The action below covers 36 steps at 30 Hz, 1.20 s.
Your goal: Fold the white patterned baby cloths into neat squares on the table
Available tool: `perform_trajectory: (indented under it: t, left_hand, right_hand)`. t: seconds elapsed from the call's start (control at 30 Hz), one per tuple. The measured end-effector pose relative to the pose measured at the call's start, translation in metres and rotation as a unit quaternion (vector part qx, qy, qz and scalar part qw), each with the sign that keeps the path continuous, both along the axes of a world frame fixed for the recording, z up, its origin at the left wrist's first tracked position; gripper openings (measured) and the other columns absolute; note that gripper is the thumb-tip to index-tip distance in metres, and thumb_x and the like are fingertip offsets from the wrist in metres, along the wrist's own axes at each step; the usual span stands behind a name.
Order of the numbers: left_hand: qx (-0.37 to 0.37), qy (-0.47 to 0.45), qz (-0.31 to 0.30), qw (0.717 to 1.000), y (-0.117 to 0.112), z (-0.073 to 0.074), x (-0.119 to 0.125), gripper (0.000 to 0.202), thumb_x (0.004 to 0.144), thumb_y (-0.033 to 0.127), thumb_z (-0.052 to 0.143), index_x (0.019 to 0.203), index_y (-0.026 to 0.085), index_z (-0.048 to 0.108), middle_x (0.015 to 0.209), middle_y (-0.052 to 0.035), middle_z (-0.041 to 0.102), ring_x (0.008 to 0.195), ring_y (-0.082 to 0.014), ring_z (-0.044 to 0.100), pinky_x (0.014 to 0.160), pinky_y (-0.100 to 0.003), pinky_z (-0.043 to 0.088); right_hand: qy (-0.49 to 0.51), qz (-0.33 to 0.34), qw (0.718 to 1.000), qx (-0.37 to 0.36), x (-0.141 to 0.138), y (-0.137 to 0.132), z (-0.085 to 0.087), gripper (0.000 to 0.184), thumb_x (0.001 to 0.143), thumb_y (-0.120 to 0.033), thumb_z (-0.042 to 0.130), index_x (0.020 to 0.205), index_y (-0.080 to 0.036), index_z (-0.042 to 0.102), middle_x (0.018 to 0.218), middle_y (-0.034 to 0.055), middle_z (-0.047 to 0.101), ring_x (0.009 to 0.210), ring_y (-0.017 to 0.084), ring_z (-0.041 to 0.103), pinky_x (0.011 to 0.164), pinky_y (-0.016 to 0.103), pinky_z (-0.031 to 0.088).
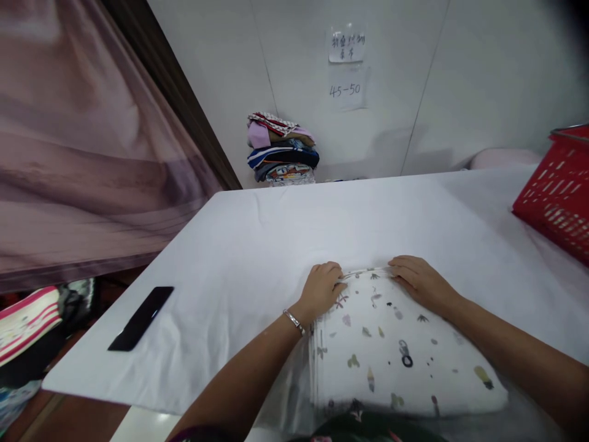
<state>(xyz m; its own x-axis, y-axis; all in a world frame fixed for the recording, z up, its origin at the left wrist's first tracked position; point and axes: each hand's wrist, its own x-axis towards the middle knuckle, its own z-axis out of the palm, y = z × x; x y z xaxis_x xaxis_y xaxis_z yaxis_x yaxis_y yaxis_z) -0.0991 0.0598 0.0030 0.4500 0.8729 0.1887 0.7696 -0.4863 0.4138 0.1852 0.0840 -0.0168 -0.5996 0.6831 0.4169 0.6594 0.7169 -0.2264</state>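
Note:
A folded white cloth with small printed figures (396, 350) lies on the white table (285, 233) right in front of me. My left hand (322, 285), with a thin bracelet at the wrist, has its fingers curled on the cloth's far left corner. My right hand (421, 282) rests with bent fingers pressed on the far right corner. Both hands grip the far edge of the cloth, about a hand's width apart.
A black phone (142, 317) lies at the table's left side. A red plastic basket (559, 190) stands at the right edge. A stack of folded clothes (281, 150) sits against the wall behind the table. A mauve curtain (83, 141) hangs at left; striped clothes (25, 322) lie below it.

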Motion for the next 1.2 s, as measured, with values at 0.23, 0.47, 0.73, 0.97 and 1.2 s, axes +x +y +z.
perform_trajectory:
  t: [0.23,0.47,0.73,0.97,1.2]
  left_hand:
    - [0.026,0.043,-0.031,0.998,-0.002,0.005,0.003,0.011,0.086,0.018,0.046,0.089,0.019,0.056,0.111,-0.0068,0.057,0.108,-0.0200,0.048,0.096,-0.039,0.032]
    - [-0.174,-0.066,0.099,0.978,0.006,0.007,-0.005,0.013,0.079,0.032,0.053,0.087,0.022,0.056,0.088,0.0009,0.062,0.079,-0.0156,0.056,0.073,-0.028,0.043]
    - [-0.140,-0.034,0.116,0.983,0.010,0.004,-0.001,0.017,0.084,0.032,0.044,0.083,0.020,0.056,0.084,-0.0008,0.062,0.079,-0.0165,0.054,0.073,-0.028,0.040]
    - [-0.075,0.005,0.120,0.990,0.007,-0.001,0.005,0.013,0.084,0.027,0.044,0.082,0.020,0.054,0.083,-0.0021,0.061,0.079,-0.0175,0.054,0.074,-0.030,0.039]
    - [-0.108,-0.025,0.148,0.983,0.007,0.003,0.005,0.013,0.083,0.029,0.047,0.080,0.020,0.056,0.081,-0.0006,0.062,0.078,-0.0163,0.055,0.072,-0.028,0.041]
  right_hand:
    - [-0.007,0.008,1.000,-0.024,-0.003,-0.004,0.011,0.025,0.090,-0.025,0.038,0.089,-0.021,0.062,0.091,0.0083,0.065,0.088,0.023,0.058,0.080,0.044,0.046]
    - [0.050,-0.077,0.979,-0.183,-0.004,0.008,0.018,0.022,0.088,-0.036,0.040,0.083,-0.023,0.058,0.083,0.0043,0.064,0.077,0.020,0.058,0.069,0.036,0.047]
    - [0.024,-0.099,0.983,-0.151,-0.009,0.018,0.006,0.024,0.088,-0.032,0.037,0.083,-0.023,0.058,0.087,0.0045,0.064,0.082,0.021,0.058,0.075,0.040,0.046]
    - [-0.010,-0.097,0.993,-0.063,-0.017,0.003,0.012,0.034,0.090,-0.031,0.033,0.109,-0.022,0.060,0.112,0.0090,0.061,0.104,0.025,0.055,0.090,0.048,0.043]
    - [-0.110,0.012,0.989,-0.095,-0.038,-0.020,-0.002,0.057,0.091,-0.049,0.035,0.143,-0.028,0.024,0.145,0.0054,0.031,0.134,0.026,0.026,0.107,0.052,0.026]
